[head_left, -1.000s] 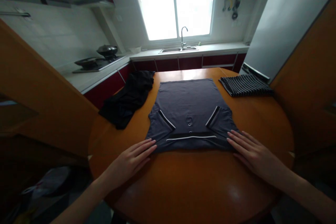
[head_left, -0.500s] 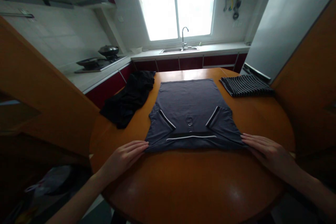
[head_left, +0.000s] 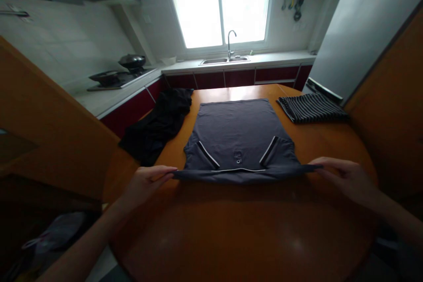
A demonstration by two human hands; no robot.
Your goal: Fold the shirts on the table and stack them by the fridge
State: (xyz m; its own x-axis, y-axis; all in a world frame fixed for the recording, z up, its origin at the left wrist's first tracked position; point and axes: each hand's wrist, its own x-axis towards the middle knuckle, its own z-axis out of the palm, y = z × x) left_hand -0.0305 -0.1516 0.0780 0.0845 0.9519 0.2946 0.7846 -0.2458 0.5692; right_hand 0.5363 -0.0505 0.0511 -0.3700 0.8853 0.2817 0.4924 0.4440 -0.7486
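A dark grey polo shirt (head_left: 236, 128) lies spread on the wooden table, its collar end towards me. Both sleeves are folded inward over the body, their black-and-white cuffs slanting. My left hand (head_left: 150, 180) pinches the near left corner of the shirt between thumb and fingers. At the near right corner, my right hand (head_left: 342, 176) pinches the cloth in the same way. Between the hands the near edge is stretched taut and raised a little off the table. It hides most of the collar, leaving a thin white line and one button in sight.
The round wooden table (head_left: 211, 233) has a crumpled black garment (head_left: 155, 128) on its left and a folded striped cloth (head_left: 312, 108) on its right. Beyond stand a counter with a sink (head_left: 224, 60), a stove with pans (head_left: 132, 61), and a tall grey fridge (head_left: 360, 26).
Both hands have closed into pinches on the shirt's near corners and lifted that edge off the table. The raised edge now covers more of the collar and a button.
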